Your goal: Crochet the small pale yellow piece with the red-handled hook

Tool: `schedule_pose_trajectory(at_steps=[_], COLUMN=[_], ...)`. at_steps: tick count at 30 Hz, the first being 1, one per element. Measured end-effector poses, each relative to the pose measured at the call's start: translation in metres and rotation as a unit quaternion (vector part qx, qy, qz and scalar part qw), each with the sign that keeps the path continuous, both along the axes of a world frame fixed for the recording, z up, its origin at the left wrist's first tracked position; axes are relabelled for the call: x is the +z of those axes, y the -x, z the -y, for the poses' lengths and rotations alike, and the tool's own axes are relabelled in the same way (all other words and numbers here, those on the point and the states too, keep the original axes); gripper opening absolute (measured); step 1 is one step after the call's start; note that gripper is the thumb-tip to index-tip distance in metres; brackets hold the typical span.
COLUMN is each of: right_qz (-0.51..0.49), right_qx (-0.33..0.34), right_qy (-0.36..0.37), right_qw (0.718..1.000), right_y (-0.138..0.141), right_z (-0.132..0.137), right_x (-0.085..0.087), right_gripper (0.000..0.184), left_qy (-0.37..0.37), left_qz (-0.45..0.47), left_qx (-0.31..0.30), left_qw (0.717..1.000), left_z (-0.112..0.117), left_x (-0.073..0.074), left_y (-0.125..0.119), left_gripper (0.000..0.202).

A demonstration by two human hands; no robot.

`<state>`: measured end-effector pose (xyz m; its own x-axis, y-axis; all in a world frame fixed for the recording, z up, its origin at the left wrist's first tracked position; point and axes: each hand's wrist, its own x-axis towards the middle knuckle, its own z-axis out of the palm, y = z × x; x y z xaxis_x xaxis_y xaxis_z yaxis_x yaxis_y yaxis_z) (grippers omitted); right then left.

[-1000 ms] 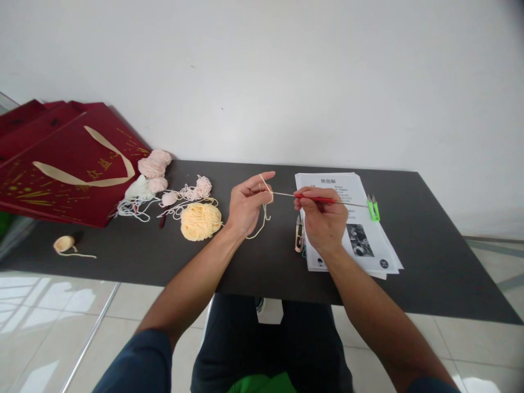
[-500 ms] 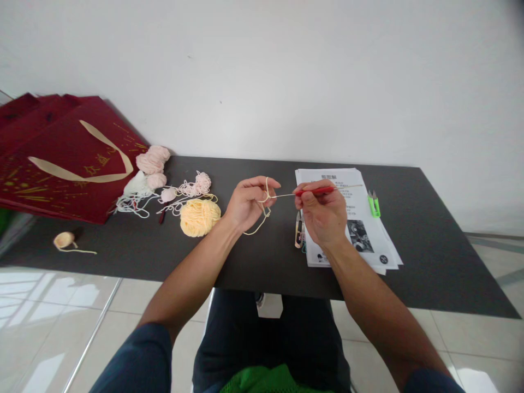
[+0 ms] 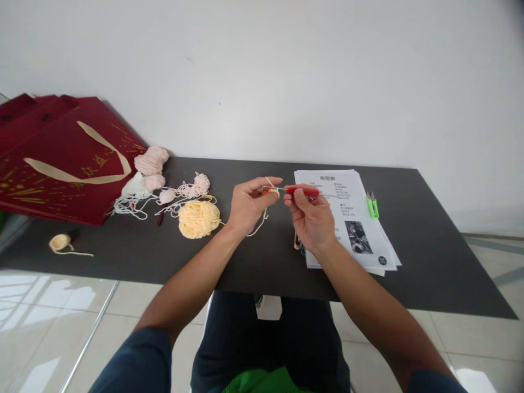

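Note:
Between thumb and fingers, my left hand (image 3: 250,204) pinches a small loop of pale yellow yarn (image 3: 275,192), with a strand running over the raised index finger. A loose yarn tail hangs below that hand. My right hand (image 3: 313,218) is closed round the red handle of a crochet hook (image 3: 303,191). The hook's thin metal shaft points left and reaches the yarn at my left fingertips. Left of my left wrist lies a yellow yarn ball (image 3: 199,219), from which a strand leads toward that hand.
Printed sheets (image 3: 360,204) lie under my right hand, with green thread snips (image 3: 372,206) at their right edge. Pink and white yarn (image 3: 151,161) sits by dark red gift bags (image 3: 73,158) on the left. A small crocheted piece (image 3: 60,242) rests near the front left edge.
My right hand has moved left, bringing the crochet hook's shaft into the yarn at my left fingers. The left hand has turned slightly, its thumb now pressing on the yarn.

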<state>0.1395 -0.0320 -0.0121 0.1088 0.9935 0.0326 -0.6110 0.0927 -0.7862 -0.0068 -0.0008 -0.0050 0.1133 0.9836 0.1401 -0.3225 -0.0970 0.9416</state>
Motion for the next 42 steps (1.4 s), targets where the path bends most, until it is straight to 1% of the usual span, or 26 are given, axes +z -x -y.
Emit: schedule_pose_trajectory(at_steps=[4,8,14,20,23,28,34,38,42], right_qz=[0.009,0.014,0.028,0.052,0.05,0.073,0.141,0.169,0.182], right_qx=[-0.016,-0.018,-0.024,-0.057,-0.071,-0.096,-0.132,-0.157,-0.17], right_qy=[-0.012,-0.011,-0.016,-0.041,-0.072,-0.121,-0.119,-0.11,-0.117], right_qw=[1.0,1.0,0.999,0.996,0.994,0.985,0.974,0.967,0.961], right_y=[0.005,0.006,0.007,0.003,0.0,-0.004,-0.003,0.0,0.002], right_z=[0.002,0.002,0.002,0.001,0.002,0.003,0.004,0.005,0.007], right_x=[0.001,0.002,0.002,0.002,0.002,0.0,-0.003,-0.003,-0.002], right_gripper=[0.016,0.015,0.014,0.014,0.016,0.014,0.012,0.013,0.012], left_qy=[-0.013,-0.036,-0.043,-0.051,-0.062,-0.074,-0.069,-0.074,-0.076], left_qz=[-0.011,-0.009,-0.017,-0.033,-0.04,-0.035,-0.054,-0.059,-0.07], left_qx=[0.033,0.044,0.071,0.106,0.123,0.129,0.13,0.133,0.152], left_qw=[0.999,0.998,0.996,0.993,0.99,0.988,0.988,0.987,0.983], left_z=[0.001,0.002,0.005,0.005,0.006,0.007,0.008,0.008,0.009], left_x=[-0.001,-0.002,-0.002,-0.001,0.001,0.002,0.001,0.0,0.0], left_y=[-0.002,-0.005,-0.008,-0.008,-0.008,-0.008,-0.007,-0.006,-0.006], left_gripper=[0.043,0.044,0.047,0.045,0.042,0.04,0.04,0.038,0.037])
